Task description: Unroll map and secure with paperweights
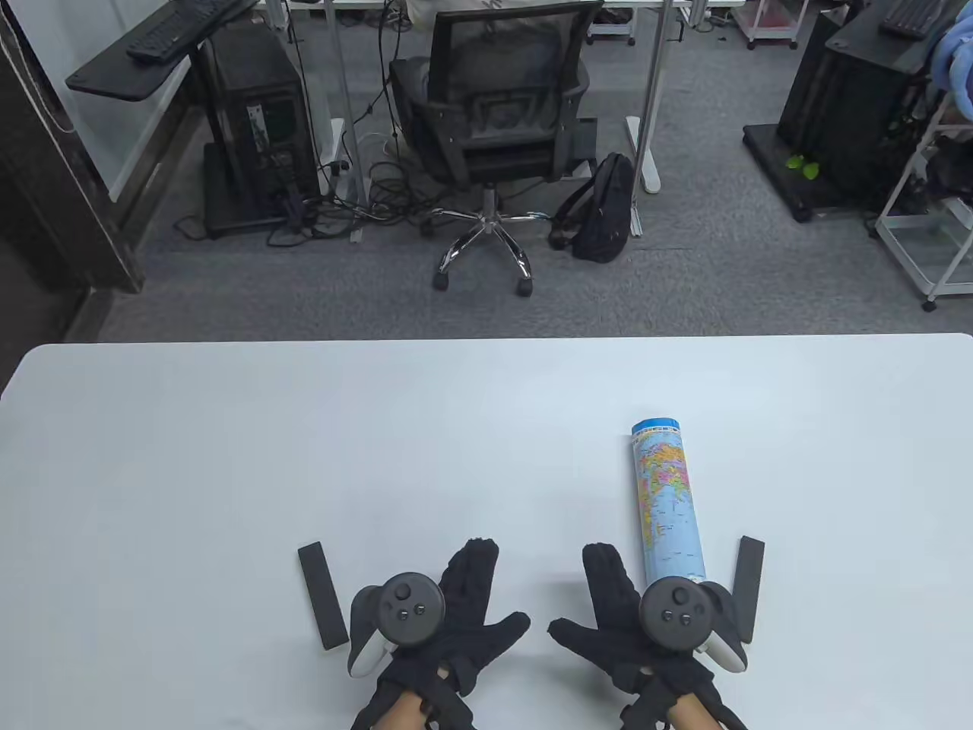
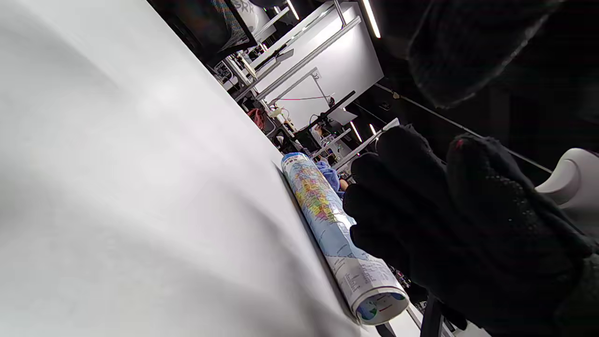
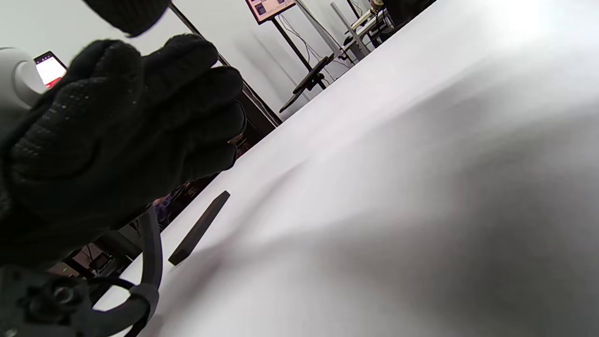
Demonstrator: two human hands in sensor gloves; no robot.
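Table view: nothing of the task looks done yet. The map lies fully rolled on the counter, to the right of centre, its near end hidden behind the right hand's tracker. The left hand and right hand rest flat near the front edge, fingers spread wide, holding nothing. One dark bar, presumably a paperweight, lies just left of the left hand; a second paperweight lies just right of the map and right hand. Neither sits on the map.

Left wrist view: the map shows as a tight tube lying on the counter, both ends rolled. The right hand is beside it; whether it touches the roll I cannot tell.

Right wrist view: the left hand is open with nothing in it, and the paperweight lies untouched beyond it on the counter.

All is left, by my judgement: unroll the map, then set a weight on each end.
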